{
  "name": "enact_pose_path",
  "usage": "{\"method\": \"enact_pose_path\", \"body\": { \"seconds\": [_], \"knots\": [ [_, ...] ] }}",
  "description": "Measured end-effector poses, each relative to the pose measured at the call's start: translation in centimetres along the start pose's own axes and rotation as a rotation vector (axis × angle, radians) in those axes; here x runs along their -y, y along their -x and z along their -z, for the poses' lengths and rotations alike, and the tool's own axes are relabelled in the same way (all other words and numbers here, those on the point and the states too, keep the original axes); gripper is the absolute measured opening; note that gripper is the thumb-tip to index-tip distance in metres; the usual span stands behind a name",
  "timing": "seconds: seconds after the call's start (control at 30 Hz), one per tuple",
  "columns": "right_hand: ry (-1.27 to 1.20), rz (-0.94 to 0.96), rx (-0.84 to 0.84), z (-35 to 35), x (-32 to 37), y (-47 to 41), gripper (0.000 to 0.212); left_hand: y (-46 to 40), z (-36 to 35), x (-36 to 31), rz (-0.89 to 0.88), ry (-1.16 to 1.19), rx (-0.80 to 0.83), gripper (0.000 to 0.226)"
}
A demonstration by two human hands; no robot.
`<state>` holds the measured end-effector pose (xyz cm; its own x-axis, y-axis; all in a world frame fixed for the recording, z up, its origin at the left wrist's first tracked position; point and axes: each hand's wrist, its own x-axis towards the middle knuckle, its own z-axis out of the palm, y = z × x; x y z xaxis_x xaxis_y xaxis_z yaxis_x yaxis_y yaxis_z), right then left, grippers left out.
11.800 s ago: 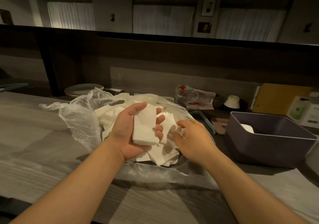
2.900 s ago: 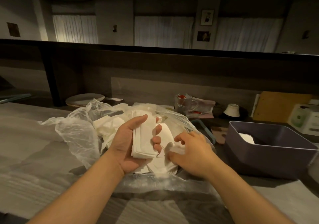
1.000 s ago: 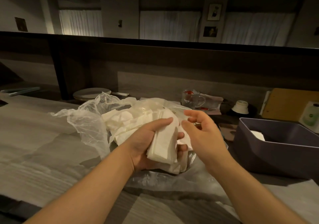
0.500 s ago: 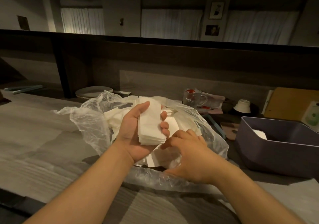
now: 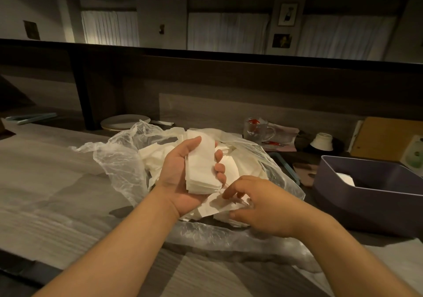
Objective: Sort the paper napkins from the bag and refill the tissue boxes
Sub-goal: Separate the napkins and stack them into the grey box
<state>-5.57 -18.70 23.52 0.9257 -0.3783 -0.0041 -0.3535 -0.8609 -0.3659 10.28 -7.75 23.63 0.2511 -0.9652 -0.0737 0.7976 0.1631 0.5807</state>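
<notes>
A clear plastic bag (image 5: pixel 119 159) lies open on the wooden counter with a heap of loose white napkins (image 5: pixel 242 168) inside. My left hand (image 5: pixel 180 177) is palm up over the bag and holds a neat stack of folded napkins (image 5: pixel 201 164) between thumb and curled fingers. Just below it, my right hand (image 5: pixel 258 207) reaches into the heap and pinches a single loose napkin (image 5: pixel 219 203). A dark purple open box (image 5: pixel 366 209) stands to the right with a few white napkins (image 5: pixel 345 178) at its bottom.
Behind the bag stand a glass mug (image 5: pixel 256 128), a small white cup (image 5: pixel 322 141) and a stack of plates (image 5: pixel 124 121). A brown board (image 5: pixel 386 138) and a white carton (image 5: pixel 414 154) lean at the far right. A dark raised ledge runs along the back.
My right hand has dropped from beside the stack into the heap and now pinches a loose napkin. The left hand keeps the stack, held a little more upright.
</notes>
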Motion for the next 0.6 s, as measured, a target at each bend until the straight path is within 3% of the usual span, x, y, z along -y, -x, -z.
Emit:
{"method": "enact_pose_path", "body": {
  "seconds": [0.17,0.33,0.6],
  "knots": [
    [-0.041,-0.039,-0.020,0.29,-0.40,0.16,0.038,0.19,-0.09,-0.05,0.008,-0.001,-0.011,0.044],
    [-0.097,-0.045,-0.062,-0.06,-0.83,-0.22,0.022,0.07,0.01,-0.08,0.022,-0.005,-0.012,0.042],
    [-0.175,-0.036,-0.150,0.26,-0.78,-0.07,0.013,-0.05,0.02,0.04,0.051,-0.032,-0.030,0.040]
  ]
}}
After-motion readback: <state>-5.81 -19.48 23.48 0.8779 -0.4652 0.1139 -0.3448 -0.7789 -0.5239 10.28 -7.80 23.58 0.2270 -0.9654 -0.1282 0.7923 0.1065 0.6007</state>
